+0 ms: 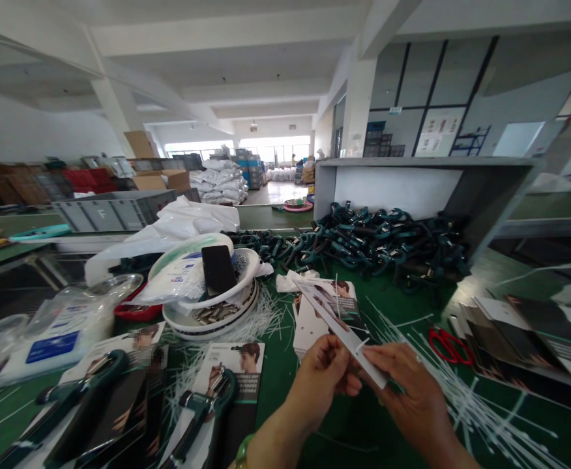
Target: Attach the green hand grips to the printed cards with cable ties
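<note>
My left hand (322, 374) pinches the near left side of a printed card (332, 319), which is tilted and seen nearly edge-on. My right hand (410, 384) holds the same card from the right, its thumb on the face beside a small white tie (362, 345). Behind the card lies a stack of similar cards (309, 326). To the left, a dark green hand grip (212, 407) rests on a card, and more grips (90, 397) lie on cards further left. White plastic ties (466, 397) are strewn to the right of my right hand.
Red scissors (449, 345) lie at the right, near a fanned card pile (525, 332). A grey crate (491, 208) on its side spills many green grips (378, 241). White bowls (212, 319) with metal parts and a black phone (218, 270) stand left of centre, beside plastic bags (60, 339).
</note>
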Available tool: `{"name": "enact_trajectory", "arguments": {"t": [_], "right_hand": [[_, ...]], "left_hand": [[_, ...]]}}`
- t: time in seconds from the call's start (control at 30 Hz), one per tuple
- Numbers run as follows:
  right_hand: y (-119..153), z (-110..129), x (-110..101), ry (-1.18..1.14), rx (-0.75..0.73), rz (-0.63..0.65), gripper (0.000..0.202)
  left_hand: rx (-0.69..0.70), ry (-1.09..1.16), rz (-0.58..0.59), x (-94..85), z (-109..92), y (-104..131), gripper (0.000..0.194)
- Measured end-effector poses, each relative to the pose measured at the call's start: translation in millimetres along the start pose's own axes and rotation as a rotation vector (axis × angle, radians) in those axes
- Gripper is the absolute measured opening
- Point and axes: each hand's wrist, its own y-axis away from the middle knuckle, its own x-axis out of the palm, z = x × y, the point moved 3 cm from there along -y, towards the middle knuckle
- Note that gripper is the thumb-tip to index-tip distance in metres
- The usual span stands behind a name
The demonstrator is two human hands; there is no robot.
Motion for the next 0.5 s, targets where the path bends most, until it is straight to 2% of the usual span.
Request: {"name": "enact_trajectory", "arguments": {"t": [0.13, 0.23, 0.27, 0.37, 0.4, 0.5], "right_hand": [[-2, 6, 4, 0.131, -0.064, 0.016, 0.019], [-3, 13, 10, 0.198, -0.09, 0.039, 0.023], [-3, 16, 13, 0.204, -0.095, 0.046, 0.024], [-3, 24, 21, 0.197, -0.099, 0.061, 0.03], [-3, 26, 24, 0.199, -0.091, 0.071, 0.031], [-5, 24, 32, 0.228, -0.014, 0.119, 0.031]], "left_hand": [[0.12, 0.084, -0.14, 1.7, -1, 10, 0.051], [0.264, -0.122, -0.212, -4.5, -8, 15, 0.068], [0.273, -0.246, -0.206, -7.8, -9, 15, 0.065], [0.198, -0.62, -0.166, -21.6, -13, 10, 0.023], [0.179, -0.718, -0.174, -27.2, -16, 8, 0.016], [0.253, -0.941, -0.311, -42.2, -28, 4, 0.018]]}}
